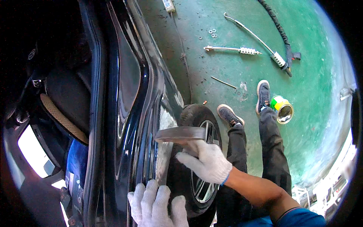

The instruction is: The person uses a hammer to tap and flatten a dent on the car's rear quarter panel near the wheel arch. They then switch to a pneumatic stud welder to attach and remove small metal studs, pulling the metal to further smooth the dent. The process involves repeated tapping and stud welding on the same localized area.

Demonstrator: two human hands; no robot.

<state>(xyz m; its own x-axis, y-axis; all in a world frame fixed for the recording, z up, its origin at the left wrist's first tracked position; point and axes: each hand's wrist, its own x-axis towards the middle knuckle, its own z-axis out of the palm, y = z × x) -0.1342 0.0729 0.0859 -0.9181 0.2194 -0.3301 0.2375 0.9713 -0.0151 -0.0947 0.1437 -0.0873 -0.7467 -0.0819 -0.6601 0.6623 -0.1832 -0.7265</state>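
My right hand [207,162], in a white knit glove, is closed around the handle of a hammer [181,134]. Its long, slightly curved metal head is a little blurred, and most of the handle is hidden by my fingers. The head lies over a bare, sanded grey-white patch [165,119] on the dark car's [130,83] rear wheel arch. My left hand [157,206], gloved too, rests with fingers apart on the body panel just nearer to me. Between the panel and my legs is the wheel [202,151], partly covered by my right hand.
On the green floor lie a rod tool with a perforated grip [247,50], a hooked puller [251,34] on a black sleeved cable [278,24], several washers [213,33] and a thin T-shaped rod [224,82]. An open can [283,110] stands beside my feet. The car's opening [96,113] is at left.
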